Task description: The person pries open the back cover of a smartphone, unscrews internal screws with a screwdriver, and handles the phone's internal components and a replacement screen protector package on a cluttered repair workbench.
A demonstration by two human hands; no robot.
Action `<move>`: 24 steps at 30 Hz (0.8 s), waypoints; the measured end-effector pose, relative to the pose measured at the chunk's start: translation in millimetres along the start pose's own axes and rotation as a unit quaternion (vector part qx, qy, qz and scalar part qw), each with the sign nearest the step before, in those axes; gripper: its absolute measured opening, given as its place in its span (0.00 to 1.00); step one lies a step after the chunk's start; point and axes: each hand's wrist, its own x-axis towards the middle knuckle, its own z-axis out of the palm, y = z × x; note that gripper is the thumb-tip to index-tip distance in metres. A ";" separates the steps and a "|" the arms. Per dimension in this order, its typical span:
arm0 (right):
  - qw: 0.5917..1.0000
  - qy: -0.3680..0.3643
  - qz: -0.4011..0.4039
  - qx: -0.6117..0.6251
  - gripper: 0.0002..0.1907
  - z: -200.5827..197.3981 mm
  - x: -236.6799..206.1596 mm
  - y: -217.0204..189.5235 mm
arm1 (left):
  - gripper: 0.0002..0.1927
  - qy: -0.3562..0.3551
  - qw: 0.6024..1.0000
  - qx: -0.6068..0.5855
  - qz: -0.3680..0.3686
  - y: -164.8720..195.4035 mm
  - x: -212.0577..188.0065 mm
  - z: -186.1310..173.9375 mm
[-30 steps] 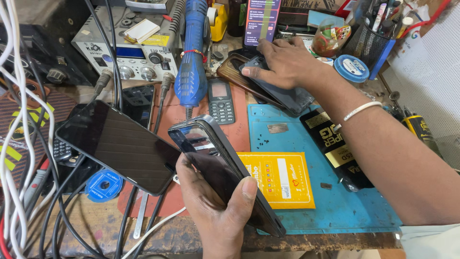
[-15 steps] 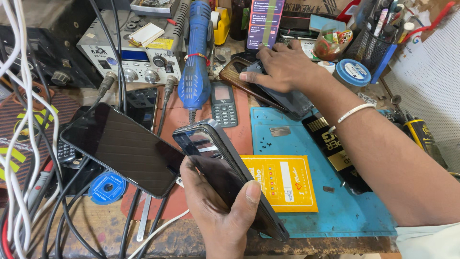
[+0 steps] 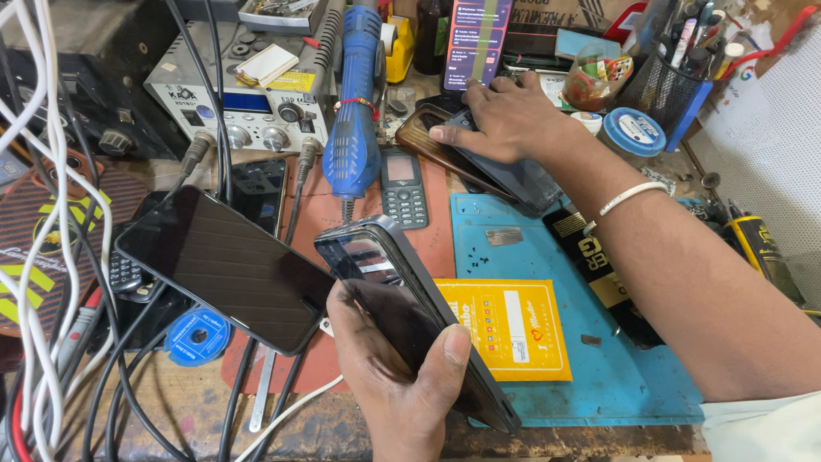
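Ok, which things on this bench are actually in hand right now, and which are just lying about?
In hand:
- left hand holds a dark phone
- right hand presses on a phone in a case, beside a brown back cover

Lying about:
- keypad phone
- blue rotary tool
- yellow packet
- blue mat
- pen holder
- power supply box

The glossy glass-faced phone (image 3: 410, 321) lies over a smooth matt blue mat (image 3: 599, 385) and rough, scuffed wooden bench (image 3: 197, 419).
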 end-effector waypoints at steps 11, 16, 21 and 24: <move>0.967 0.228 -0.099 -0.054 0.35 -29.0 -27.1 -1.9 | 0.39 -0.013 0.999 -0.034 0.016 -2.3 0.1 -2.9; 0.930 0.278 -0.102 0.220 0.13 -82.4 -85.1 -26.5 | 0.37 -0.034 0.997 -0.035 0.054 -0.4 0.5 -4.8; 0.794 0.182 -0.051 0.577 0.12 -130.3 -184.1 -82.0 | 0.44 -0.083 0.992 0.000 0.095 8.4 -7.4 -1.4; 0.786 0.177 -0.055 0.590 0.15 -146.4 -237.0 -103.1 | 0.46 -0.141 0.980 0.037 0.138 11.6 -12.6 -1.7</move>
